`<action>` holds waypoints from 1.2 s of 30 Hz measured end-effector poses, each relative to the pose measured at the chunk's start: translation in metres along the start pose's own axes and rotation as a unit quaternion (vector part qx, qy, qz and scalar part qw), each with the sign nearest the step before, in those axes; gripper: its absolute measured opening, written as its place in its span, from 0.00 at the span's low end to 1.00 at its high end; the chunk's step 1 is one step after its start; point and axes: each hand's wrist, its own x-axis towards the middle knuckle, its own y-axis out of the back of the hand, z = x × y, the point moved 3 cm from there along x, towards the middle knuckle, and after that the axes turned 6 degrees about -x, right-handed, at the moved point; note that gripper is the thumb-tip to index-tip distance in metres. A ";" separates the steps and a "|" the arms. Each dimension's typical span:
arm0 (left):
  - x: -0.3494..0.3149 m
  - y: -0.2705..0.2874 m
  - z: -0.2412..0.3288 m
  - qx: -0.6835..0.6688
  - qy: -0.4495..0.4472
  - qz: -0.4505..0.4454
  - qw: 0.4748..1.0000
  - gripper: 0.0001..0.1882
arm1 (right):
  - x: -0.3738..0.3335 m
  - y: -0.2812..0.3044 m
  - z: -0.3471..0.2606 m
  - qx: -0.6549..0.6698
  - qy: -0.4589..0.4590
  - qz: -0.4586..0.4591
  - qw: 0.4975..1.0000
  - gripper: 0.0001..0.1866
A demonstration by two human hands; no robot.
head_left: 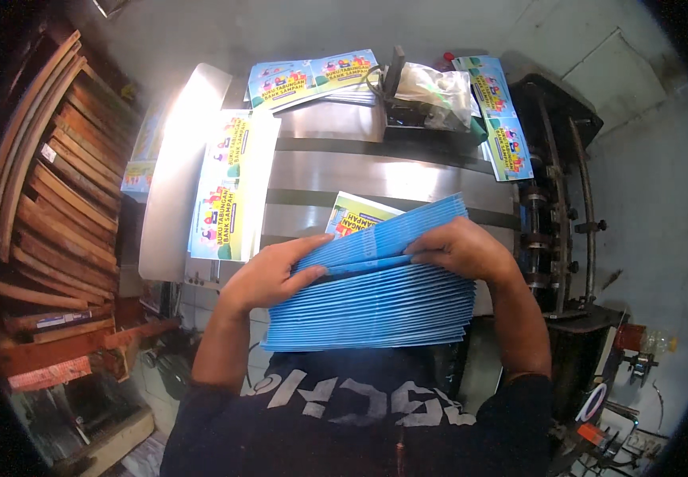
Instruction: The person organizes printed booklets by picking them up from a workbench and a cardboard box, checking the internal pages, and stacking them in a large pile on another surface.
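Note:
A thick stack of thin blue booklets or sheets (372,312) leans against my body, its layered edges fanned out in steps. My left hand (274,274) grips its upper left part, with the thumb pressed into a gap between the layers. At the upper right, my right hand (467,248) pinches the same stack, fingers tucked in at that gap. The part above the gap tilts up toward the right. Just beyond it lies a colourful printed cover (352,213), partly hidden by the stack.
The metal table (320,173) has dark strips across it. Printed covers lie in a pile (231,187) at left, another (312,79) at the back and a third (499,119) at right. A plastic bag (439,89) sits at the back. Rollers (536,230) stand right; wooden slats (65,183) left.

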 end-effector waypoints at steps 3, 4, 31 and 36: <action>0.002 -0.001 0.004 0.006 0.007 -0.006 1.000 0.29 | -0.001 -0.002 -0.002 -0.029 -0.018 -0.001 0.999 0.10; 0.002 -0.002 0.004 0.006 0.006 -0.006 1.000 0.29 | 0.000 -0.001 -0.002 -0.029 -0.018 -0.001 0.999 0.10; -0.007 -0.011 0.002 0.001 -0.047 -0.031 0.998 0.27 | -0.003 0.014 -0.025 -0.225 -0.034 0.271 0.935 0.08; -0.010 -0.011 0.007 -0.006 -0.054 -0.032 0.998 0.26 | 0.004 0.020 -0.014 -0.180 -0.001 0.040 0.983 0.08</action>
